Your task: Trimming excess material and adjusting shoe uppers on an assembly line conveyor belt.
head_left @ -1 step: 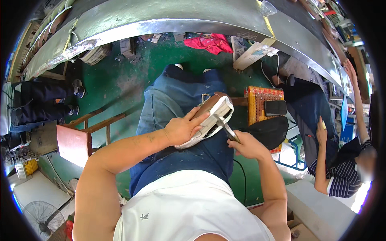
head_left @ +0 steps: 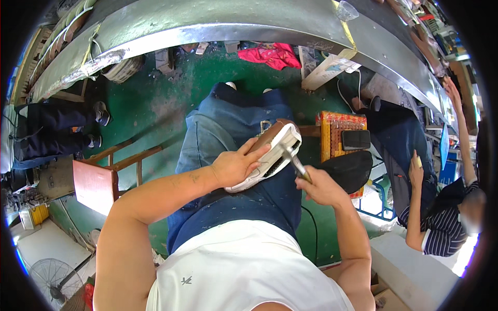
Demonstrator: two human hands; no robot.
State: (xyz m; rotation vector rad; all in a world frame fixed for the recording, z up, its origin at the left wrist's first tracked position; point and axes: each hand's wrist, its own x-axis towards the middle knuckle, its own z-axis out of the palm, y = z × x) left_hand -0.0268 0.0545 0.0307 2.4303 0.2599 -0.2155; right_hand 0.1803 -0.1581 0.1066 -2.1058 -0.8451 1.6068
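Hands: left (head_left: 236, 167) grips shoe (head_left: 272, 153) on lap, right (head_left: 319, 185) presses tool (head_left: 295, 163)

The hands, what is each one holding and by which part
The left hand grips a white-soled shoe across its side, steadying it on the lap. The right hand holds a small metal tool by its handle end, tip against the shoe.

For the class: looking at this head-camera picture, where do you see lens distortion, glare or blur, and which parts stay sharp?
Head view: fisheye bends the metal bench edge into an arc, with black corners; glare washes out the lower right by the seated person; the left hand, shoe and right hand with its tool are sharp and evenly lit.
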